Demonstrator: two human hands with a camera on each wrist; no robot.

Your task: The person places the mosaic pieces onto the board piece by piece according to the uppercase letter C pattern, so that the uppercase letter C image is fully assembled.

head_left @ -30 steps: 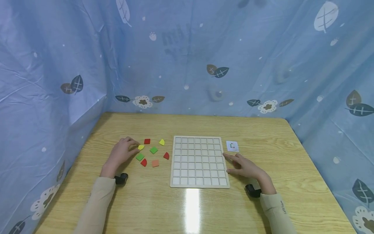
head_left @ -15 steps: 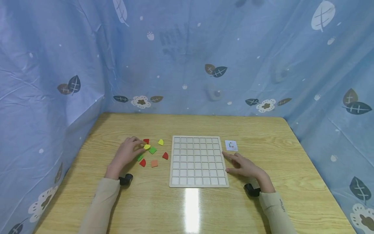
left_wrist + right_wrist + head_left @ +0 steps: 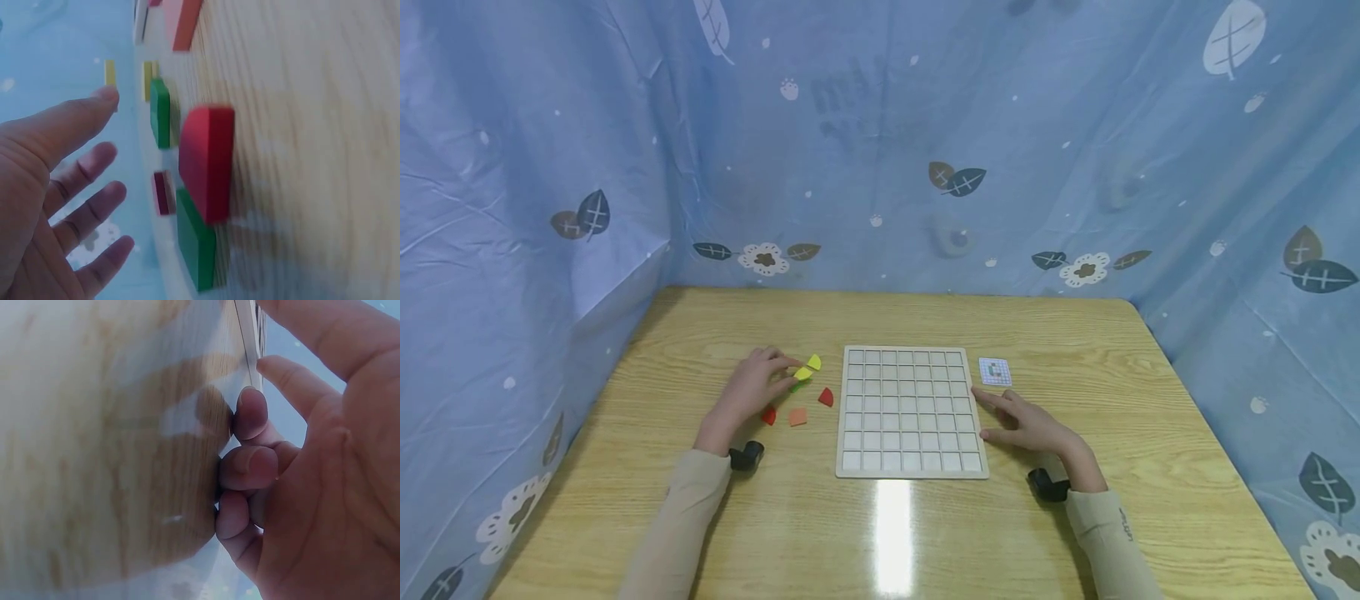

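Observation:
My left hand (image 3: 751, 387) pinches a yellow quarter-circle tile (image 3: 802, 374) between thumb and fingers, raised over the loose tiles. In the left wrist view the held tile shows edge-on beyond the thumb tip. A second yellow quarter-circle tile (image 3: 814, 362) lies just behind it. Below the hand lie green tiles, one green tile (image 3: 160, 114) farther off and another green square tile (image 3: 195, 240) nearer, mostly hidden in the head view. My right hand (image 3: 1026, 423) touches the right edge of the pale gridded board (image 3: 909, 406) with thumb and index finger spread; its other fingers are bent against the table.
Red quarter-circle tiles lie nearby, one red tile (image 3: 826, 397) beside the board and another red tile (image 3: 769, 415) by the left wrist. An orange square tile (image 3: 797, 417) lies between them. A small patterned card (image 3: 995, 372) sits right of the board. A blue curtain (image 3: 880, 150) surrounds the table.
My left hand has taken the yellow tile from among the loose pieces, lifted it, and moved right toward the board. The right hand has stayed at the board's edge.

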